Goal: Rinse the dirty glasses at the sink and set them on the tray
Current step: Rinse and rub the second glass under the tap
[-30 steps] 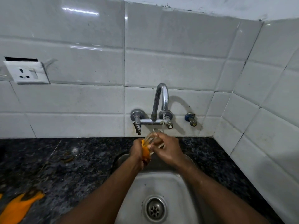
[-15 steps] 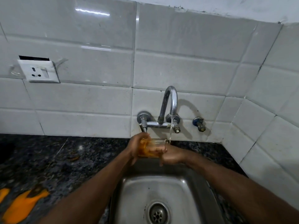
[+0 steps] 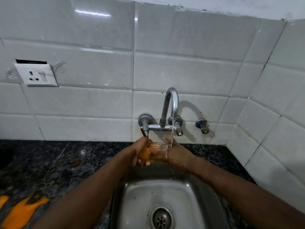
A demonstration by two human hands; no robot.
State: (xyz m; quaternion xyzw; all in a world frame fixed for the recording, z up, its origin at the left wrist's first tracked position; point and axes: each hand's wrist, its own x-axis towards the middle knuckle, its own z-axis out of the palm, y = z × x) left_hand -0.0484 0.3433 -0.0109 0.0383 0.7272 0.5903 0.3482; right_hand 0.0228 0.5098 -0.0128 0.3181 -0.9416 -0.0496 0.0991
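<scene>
I hold a clear glass (image 3: 158,152) on its side above the steel sink (image 3: 166,192), just below the chrome tap (image 3: 171,104). My left hand (image 3: 139,151) wraps its base end, and something orange shows between that hand and the glass. My right hand (image 3: 177,156) grips the rim end. A thin stream of water (image 3: 172,131) falls from the spout onto my right hand and the rim. No tray is in view.
Dark speckled granite counter (image 3: 49,164) surrounds the sink. An orange patch (image 3: 21,210) lies at the counter's lower left. A wall socket (image 3: 37,76) sits on the white tiles at left. A blue-collared valve (image 3: 202,125) is right of the tap. The drain (image 3: 161,219) is open.
The glass has been turned from tilted upward to lying sideways between both hands. The hands have shifted slightly under the water stream, and the camera view moved a little.
</scene>
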